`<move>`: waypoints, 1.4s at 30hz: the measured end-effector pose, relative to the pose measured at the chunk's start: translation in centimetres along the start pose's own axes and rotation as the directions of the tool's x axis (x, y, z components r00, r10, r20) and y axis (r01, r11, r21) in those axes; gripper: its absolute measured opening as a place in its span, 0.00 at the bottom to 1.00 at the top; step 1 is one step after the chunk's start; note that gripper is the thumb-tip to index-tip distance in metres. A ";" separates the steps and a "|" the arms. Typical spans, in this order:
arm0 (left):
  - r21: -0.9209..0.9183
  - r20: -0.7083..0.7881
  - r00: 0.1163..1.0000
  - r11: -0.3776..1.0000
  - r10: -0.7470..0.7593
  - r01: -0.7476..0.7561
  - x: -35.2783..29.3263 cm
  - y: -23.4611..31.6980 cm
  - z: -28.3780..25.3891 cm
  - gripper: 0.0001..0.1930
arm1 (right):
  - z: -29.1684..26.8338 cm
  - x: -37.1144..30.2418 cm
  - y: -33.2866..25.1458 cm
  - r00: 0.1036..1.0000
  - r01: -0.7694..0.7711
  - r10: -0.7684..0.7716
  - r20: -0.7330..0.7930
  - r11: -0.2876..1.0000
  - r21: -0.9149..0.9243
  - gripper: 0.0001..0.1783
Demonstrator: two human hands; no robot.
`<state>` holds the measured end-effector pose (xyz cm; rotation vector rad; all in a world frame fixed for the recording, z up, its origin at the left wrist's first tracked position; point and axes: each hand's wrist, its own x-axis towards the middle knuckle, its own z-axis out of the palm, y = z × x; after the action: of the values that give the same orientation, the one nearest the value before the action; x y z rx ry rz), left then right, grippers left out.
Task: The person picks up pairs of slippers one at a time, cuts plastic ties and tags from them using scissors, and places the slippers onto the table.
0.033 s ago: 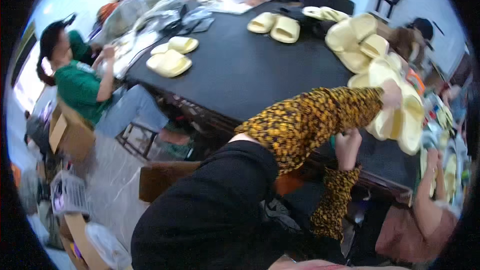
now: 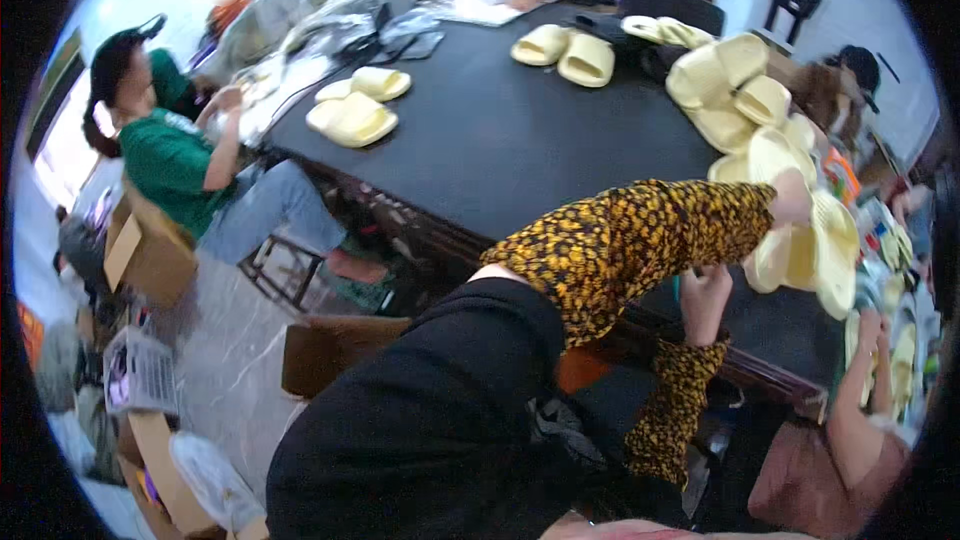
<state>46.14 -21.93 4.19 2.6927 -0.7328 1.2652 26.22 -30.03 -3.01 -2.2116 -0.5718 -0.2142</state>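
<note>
My left arm, in a black sleeve and a yellow-and-black patterned oversleeve, stretches across to the right side of the table. At its end my left hand (image 2: 790, 200) is closed on a pale yellow slipper (image 2: 780, 258) in a heap of similar slippers; its fingertips are partly hidden. Beside that slipper another one (image 2: 836, 252) lies at the table's edge. Below the left forearm, near the front edge, my right hand (image 2: 706, 298) is raised with its fingers curled. A small teal bit shows by its fingers, but I cannot make out what it holds.
A pair of slippers (image 2: 354, 118) lies at the left of the dark table (image 2: 470, 130), another pair (image 2: 587, 60) farther back. A person in green (image 2: 170, 155) sits at left; a co-worker's arm (image 2: 855, 375) is close at right. A cardboard box (image 2: 335, 352) stands below the table edge.
The whole view has shifted slightly, so everything sits a little farther right in the picture. Both my hands keep about the same places relative to the slippers and the table.
</note>
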 end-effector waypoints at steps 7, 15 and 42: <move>-0.563 0.163 0.911 0.723 -0.379 0.401 -5.6 -2.4 -16.5 0.11 | -0.9 0.1 -1.1 0.994 0.079 -0.105 0.016 0.836 0.542 0.24; 0.361 -0.003 0.608 0.566 -0.794 0.741 -26.4 -22.6 -33.0 0.16 | -0.5 -0.5 -1.8 0.990 0.137 -0.134 -0.042 0.857 0.496 0.21; -0.287 0.210 0.186 0.122 -0.960 0.950 -41.4 -24.8 -39.8 0.18 | -0.8 -0.5 -2.8 0.949 0.313 -0.304 -0.084 0.941 0.126 0.23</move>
<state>6.63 26.55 2.77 1.9683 0.7579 0.6238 24.44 -29.21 -0.75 -1.9660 -0.8718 -0.3951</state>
